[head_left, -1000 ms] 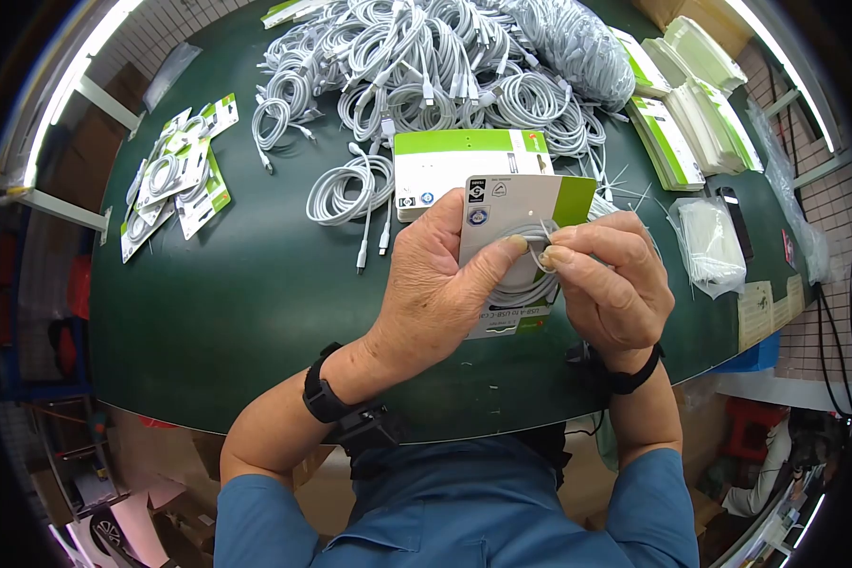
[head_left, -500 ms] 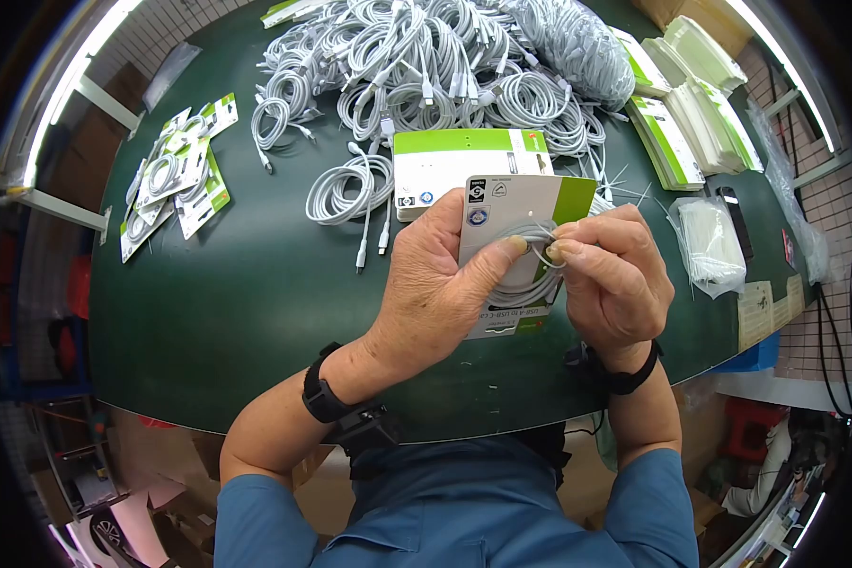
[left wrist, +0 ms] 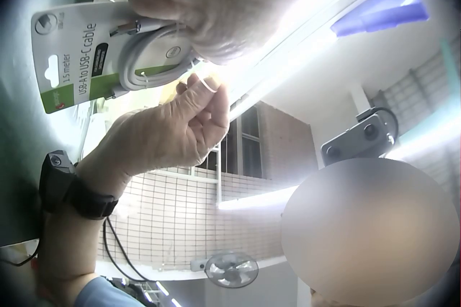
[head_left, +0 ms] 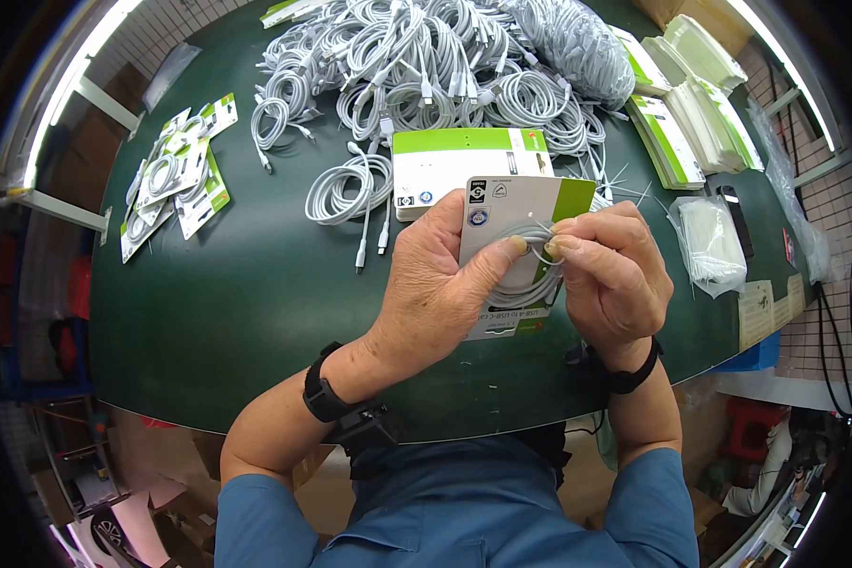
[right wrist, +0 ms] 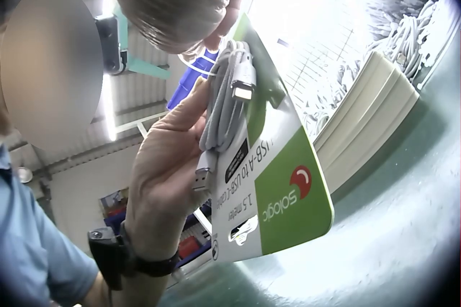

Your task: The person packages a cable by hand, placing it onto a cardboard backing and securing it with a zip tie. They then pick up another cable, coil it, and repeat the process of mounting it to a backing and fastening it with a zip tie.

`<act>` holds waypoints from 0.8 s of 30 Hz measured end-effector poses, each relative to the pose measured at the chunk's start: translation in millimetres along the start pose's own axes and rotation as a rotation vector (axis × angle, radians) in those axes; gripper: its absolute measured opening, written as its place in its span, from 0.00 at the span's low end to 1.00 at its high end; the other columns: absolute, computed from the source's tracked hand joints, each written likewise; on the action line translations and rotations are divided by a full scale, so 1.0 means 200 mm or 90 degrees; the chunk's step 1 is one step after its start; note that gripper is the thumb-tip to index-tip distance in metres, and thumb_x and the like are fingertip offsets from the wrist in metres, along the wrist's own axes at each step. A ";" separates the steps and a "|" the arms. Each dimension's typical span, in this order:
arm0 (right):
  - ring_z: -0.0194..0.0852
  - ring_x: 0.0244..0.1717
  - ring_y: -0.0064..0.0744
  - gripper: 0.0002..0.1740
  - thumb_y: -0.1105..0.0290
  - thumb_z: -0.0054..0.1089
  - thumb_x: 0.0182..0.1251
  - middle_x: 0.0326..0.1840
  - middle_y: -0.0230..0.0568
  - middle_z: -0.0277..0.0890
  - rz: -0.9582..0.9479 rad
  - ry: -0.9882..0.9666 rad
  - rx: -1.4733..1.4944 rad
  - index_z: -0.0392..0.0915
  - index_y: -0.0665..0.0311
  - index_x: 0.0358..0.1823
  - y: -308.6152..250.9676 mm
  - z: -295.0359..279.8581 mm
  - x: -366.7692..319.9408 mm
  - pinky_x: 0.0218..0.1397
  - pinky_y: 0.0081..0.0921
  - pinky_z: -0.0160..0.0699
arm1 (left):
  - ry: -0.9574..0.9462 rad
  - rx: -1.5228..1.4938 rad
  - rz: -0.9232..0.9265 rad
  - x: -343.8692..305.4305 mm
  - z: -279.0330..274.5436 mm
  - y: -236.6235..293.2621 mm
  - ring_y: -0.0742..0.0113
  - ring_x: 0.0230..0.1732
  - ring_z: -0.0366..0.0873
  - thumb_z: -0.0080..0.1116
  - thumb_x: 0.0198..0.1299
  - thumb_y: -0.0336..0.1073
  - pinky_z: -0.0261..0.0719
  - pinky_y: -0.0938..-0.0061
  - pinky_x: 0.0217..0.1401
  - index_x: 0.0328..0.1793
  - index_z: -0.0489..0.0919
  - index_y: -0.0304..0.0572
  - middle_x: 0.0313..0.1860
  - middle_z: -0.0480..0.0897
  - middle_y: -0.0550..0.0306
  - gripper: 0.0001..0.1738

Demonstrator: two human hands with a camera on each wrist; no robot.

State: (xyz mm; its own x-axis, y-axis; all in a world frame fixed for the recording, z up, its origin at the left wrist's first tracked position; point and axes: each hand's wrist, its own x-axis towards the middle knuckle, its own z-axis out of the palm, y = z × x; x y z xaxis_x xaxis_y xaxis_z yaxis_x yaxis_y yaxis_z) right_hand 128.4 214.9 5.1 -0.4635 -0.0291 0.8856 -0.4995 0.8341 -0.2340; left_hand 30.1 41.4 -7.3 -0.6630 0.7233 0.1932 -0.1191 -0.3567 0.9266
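Observation:
My left hand (head_left: 431,289) grips a white and green packaging card (head_left: 502,194), its thumb pressed on a coiled white USB cable (head_left: 525,289) lying against it. The cable's plugs (right wrist: 243,85) show in the right wrist view, next to the printed words "USB-A to USB-C". Thumb and forefinger of my right hand (head_left: 620,275) pinch a thin white tie (left wrist: 209,85) beside the coil. In the right wrist view this tie makes a small loop at the top of the coil.
A stack of cards (head_left: 459,151) stands just behind the hands, with one loose coiled cable (head_left: 346,194) left of it. A large cable heap (head_left: 417,66) fills the back. Carded cables (head_left: 175,175) lie left; more card stacks (head_left: 667,142) and a wrapped packet (head_left: 708,246) are right.
The right hand's fingertips have drawn slightly right from the coil with the tie, and its small loop has shifted with them. The left hand and card stay nearly still.

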 end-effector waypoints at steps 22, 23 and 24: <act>0.86 0.36 0.37 0.19 0.82 0.79 0.61 0.42 0.41 0.88 0.004 -0.004 -0.001 0.85 0.59 0.52 0.01 0.00 0.00 0.36 0.30 0.82 | -0.045 0.030 -0.034 0.00 -0.03 0.01 0.67 0.65 0.85 0.62 0.77 0.25 0.83 0.67 0.72 0.75 0.76 0.31 0.65 0.87 0.49 0.22; 0.86 0.37 0.37 0.19 0.83 0.79 0.61 0.42 0.41 0.88 0.004 -0.006 -0.001 0.85 0.59 0.51 0.01 0.00 0.00 0.36 0.30 0.82 | -0.045 0.030 -0.034 0.00 -0.03 0.01 0.67 0.65 0.85 0.62 0.77 0.25 0.83 0.67 0.72 0.74 0.76 0.31 0.65 0.87 0.49 0.22; 0.86 0.37 0.37 0.19 0.83 0.78 0.61 0.42 0.41 0.88 0.005 -0.007 -0.001 0.85 0.59 0.51 0.01 0.00 0.00 0.36 0.30 0.82 | -0.046 0.029 -0.035 0.00 -0.03 0.01 0.67 0.64 0.85 0.62 0.77 0.25 0.83 0.67 0.72 0.74 0.76 0.31 0.65 0.87 0.49 0.22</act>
State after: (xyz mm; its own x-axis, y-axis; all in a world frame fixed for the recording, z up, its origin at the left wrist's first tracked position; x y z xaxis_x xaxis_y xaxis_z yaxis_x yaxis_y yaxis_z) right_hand 127.5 216.3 4.9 -0.4759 -0.0288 0.8790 -0.4950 0.8349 -0.2406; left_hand 26.3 36.9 -6.8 -0.6014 0.7823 0.1624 -0.1187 -0.2885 0.9501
